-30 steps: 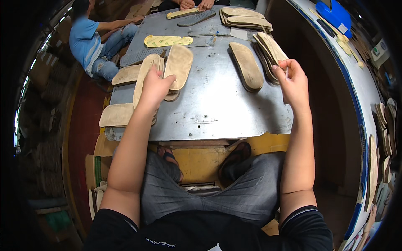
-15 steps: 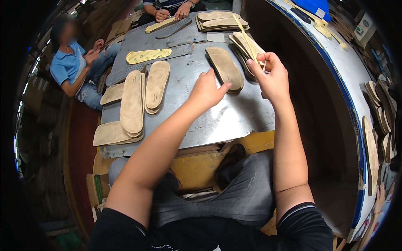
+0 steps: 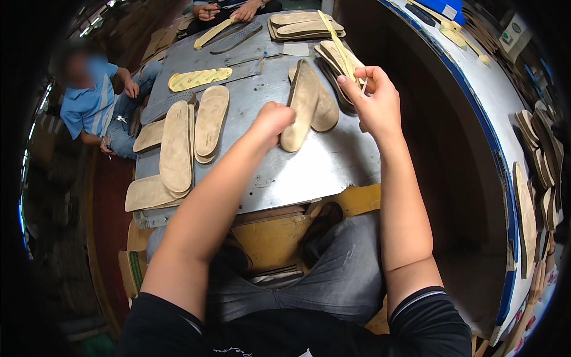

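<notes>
My left hand is closed on the edge of a tan footbed, which is lifted and tilted. Beneath it another tan footbed lies on the metal table. My right hand pinches a long, thin yellow strip that points up and away. A small white stick-like piece also shows between its fingers; its kind is unclear. Behind the strip, close to my right fingers, is a stack of footbeds with dark undersides.
Several tan footbeds are piled at the left of the table. Beyond them lie a yellow insole-shaped piece and a grey sole. More footbeds stand at the far edge. One person sits at left; another's hands work opposite. A white counter curves along the right.
My left hand has closed on the upper footbed and lifted it, turning it off the one below. My right hand still holds the yellow strip. The person at left has lowered their hands.
</notes>
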The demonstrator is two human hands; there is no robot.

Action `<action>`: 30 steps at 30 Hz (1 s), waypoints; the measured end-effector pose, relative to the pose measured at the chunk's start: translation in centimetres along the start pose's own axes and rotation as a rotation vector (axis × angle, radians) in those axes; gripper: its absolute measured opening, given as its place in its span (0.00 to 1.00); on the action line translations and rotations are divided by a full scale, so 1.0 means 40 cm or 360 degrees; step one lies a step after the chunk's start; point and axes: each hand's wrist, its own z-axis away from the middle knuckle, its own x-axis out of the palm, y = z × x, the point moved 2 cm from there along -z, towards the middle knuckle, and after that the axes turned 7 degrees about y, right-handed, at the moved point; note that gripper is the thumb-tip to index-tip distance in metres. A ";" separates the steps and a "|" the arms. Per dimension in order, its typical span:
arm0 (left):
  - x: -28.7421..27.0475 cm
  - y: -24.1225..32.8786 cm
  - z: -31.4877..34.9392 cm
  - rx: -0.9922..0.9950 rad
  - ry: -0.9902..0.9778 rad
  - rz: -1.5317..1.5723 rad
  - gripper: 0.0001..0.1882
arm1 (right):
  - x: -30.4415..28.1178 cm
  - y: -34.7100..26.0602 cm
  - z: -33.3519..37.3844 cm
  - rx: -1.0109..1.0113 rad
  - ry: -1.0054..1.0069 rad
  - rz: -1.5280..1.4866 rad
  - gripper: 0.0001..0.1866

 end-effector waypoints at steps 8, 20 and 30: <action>-0.300 -0.023 0.323 0.1253 0.0279 -0.1190 0.20 | -0.006 -0.002 0.011 -0.0024 0.0017 0.0004 0.28; -0.423 -0.172 0.468 0.1303 -0.0040 -0.1502 0.40 | 0.044 -0.035 0.103 -0.0756 -0.1123 0.0323 0.32; -0.482 -0.196 0.434 0.0933 0.0155 -0.1004 0.55 | 0.225 -0.049 0.269 -0.1032 -0.1508 0.0461 0.40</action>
